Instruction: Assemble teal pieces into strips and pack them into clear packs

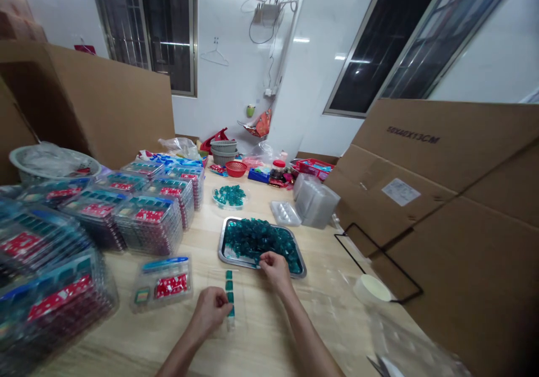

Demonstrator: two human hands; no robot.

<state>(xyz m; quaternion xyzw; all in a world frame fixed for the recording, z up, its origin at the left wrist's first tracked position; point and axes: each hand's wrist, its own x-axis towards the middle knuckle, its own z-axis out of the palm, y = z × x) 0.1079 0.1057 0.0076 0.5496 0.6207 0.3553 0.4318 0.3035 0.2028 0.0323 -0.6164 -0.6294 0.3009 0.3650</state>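
Note:
My left hand (211, 309) is closed in a pinch at a column of small teal squares (229, 285). Its fingertips are on a lower square of that column. The squares sit in a narrow strip of compartments in a clear plastic tray (231, 326) on the table. My right hand (275, 271) pinches at the front edge of a metal tray (222, 248). A glossy teal piece seems to be between its fingertips, partly hidden. Inside the metal tray lies a heap of similar teal pieces (252, 234).
Stacks of filled clear packs (147, 225) crowd the left, with one single pack (162, 284) nearer. Behind the metal tray are a dish of teal pieces (229, 196) and stacked empty clear trays (315, 203). A tape roll (373, 289), scissors (379, 366) and large cardboard box (442, 208) are right.

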